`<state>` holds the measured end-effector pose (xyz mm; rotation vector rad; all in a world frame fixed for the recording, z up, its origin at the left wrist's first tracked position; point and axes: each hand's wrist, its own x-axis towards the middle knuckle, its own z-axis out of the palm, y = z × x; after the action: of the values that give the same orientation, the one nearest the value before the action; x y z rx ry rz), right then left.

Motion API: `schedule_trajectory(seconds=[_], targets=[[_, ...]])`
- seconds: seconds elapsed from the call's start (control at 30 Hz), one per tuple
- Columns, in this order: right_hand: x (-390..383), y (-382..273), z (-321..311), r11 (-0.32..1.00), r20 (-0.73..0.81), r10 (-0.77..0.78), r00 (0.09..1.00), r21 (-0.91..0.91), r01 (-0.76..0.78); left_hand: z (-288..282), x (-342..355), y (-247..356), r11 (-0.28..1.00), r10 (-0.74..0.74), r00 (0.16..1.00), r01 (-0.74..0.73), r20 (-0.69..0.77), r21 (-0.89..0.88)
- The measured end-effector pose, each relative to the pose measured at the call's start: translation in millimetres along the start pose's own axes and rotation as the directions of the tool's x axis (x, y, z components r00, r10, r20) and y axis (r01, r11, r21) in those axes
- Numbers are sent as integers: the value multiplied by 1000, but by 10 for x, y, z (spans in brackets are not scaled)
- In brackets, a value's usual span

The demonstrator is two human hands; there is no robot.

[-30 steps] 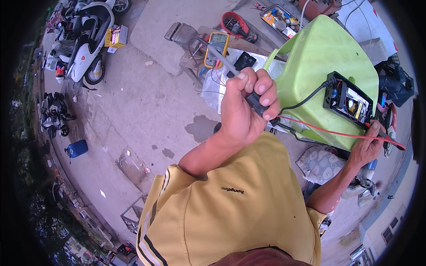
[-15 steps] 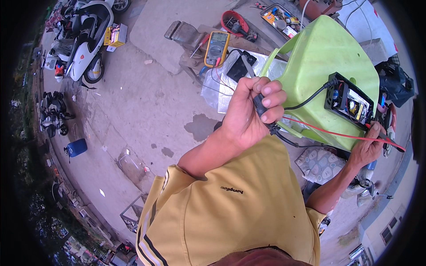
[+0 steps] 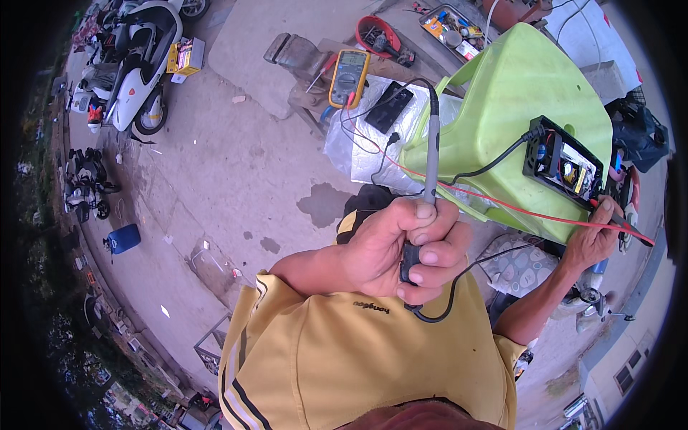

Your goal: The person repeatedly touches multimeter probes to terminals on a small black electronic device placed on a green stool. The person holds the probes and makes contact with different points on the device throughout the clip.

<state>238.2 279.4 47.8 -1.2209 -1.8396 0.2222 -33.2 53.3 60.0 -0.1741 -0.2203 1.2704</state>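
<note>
My left hand (image 3: 412,247) is closed in front of my chest around a grey and black test probe (image 3: 433,154) and a black plug (image 3: 410,264). The probe's lead end points up, its tip hidden by the fingers; a black cable loops from the plug. At the right, my right hand (image 3: 591,242) pinches a red and black test probe (image 3: 632,231) against the lower right end of an opened black charger case (image 3: 534,161) with bare circuitry. That case rests on a light green plastic seat (image 3: 516,93). Leads run to a yellow multimeter (image 3: 350,77).
A black flat rectangular piece (image 3: 389,107) lies on silver foil sheeting (image 3: 365,161). Behind stand a metal vise (image 3: 297,54), a red bowl of parts (image 3: 365,25) and a tool tray (image 3: 430,25). A white scooter (image 3: 147,68) and a blue jug (image 3: 124,239) are farther left.
My left hand has come down and nearer my chest with the probe and plug, and the probe now stands upright. The red lead has shifted slightly; my right hand has stayed put.
</note>
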Motion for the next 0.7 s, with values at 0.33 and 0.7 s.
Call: schedule_trajectory(seconds=[0.33,0.7], targets=[[-1,-12,0,1000,5,-20,1000,6,20,20,-196,-169,970,-204,979,202,6,139],[8,-46,8,1000,-2,-5,1000,-16,5,-15,-207,-173,966,-232,973,230,2,120]])
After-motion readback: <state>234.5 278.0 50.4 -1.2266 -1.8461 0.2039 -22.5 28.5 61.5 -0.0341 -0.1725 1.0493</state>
